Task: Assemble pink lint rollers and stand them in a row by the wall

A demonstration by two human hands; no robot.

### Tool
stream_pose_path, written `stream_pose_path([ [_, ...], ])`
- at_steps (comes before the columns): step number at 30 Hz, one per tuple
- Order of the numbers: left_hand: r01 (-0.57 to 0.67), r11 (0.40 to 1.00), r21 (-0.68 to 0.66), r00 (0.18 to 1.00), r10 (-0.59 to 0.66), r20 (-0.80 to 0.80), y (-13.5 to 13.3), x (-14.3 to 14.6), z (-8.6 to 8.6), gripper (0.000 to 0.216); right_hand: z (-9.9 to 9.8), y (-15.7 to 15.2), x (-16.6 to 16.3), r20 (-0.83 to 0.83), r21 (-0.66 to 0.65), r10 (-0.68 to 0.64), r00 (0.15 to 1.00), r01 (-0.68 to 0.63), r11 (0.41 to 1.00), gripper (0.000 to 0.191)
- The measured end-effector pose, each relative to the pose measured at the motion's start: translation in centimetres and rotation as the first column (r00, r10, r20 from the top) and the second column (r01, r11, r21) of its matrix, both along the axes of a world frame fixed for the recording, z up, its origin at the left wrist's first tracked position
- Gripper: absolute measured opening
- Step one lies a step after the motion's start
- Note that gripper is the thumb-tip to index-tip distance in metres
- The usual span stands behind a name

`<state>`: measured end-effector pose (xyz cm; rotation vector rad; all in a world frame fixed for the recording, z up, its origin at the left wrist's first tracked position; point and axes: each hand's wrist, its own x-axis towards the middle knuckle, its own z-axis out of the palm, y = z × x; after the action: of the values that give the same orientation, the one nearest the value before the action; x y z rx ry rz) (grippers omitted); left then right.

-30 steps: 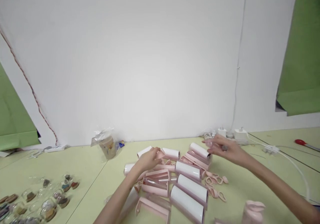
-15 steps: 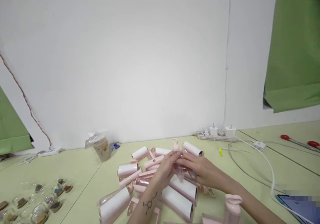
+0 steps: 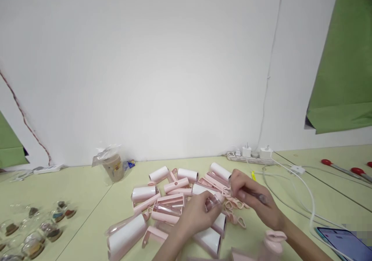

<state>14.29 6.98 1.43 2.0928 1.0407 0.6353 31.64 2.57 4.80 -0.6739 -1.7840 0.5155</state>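
Note:
My left hand [image 3: 200, 214] is closed around a small translucent pink piece [image 3: 214, 201], held above a pile of pink parts. To its right and slightly higher, my right hand [image 3: 252, 199] is curled around a slim translucent piece [image 3: 262, 199] whose end shows by the palm; its exact kind is unclear. Beneath and between the hands lie several pink loops [image 3: 241, 222], some heart-shaped. Around them are white-and-pink tubes [image 3: 128, 234], pink half-shell pieces [image 3: 176, 185] and clear pink cylinders [image 3: 167, 210]. A pink lidded bottle [image 3: 272, 243] stands upright near my right forearm.
At left stand several small glass domes [image 3: 33, 243] on brown bases. A bagged cup [image 3: 113, 168] sits near the wall. Toward the right are a power strip [image 3: 251, 159], white cables [image 3: 312, 203], a phone [image 3: 340, 239] and a red-ended tool [image 3: 334, 166].
My hands were together on a translucent pink piece with a looped top; now they are apart. The right hand has moved right, and the left slightly down. The view has shifted slightly.

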Motion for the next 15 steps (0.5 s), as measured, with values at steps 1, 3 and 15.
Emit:
stream_pose_path([
  [1,0.000,1.000,0.020,0.999,0.001,-0.036,-0.1,0.0,0.2,0.024,-0.1,0.1,-0.1,0.075,-0.001,-0.018,0.997,0.018,1.000,0.021],
  [3,-0.004,0.998,0.064,0.998,0.007,-0.058,-0.2,-0.1,0.6,0.022,-0.2,0.5,-0.3,0.214,-0.040,-0.073,0.974,0.083,0.996,0.021],
  [15,0.154,0.954,0.259,0.956,-0.078,-0.283,-3.2,-3.1,1.7,0.026,-0.7,0.0,-0.6,0.503,-0.340,0.156,0.850,0.029,0.940,0.035],
])
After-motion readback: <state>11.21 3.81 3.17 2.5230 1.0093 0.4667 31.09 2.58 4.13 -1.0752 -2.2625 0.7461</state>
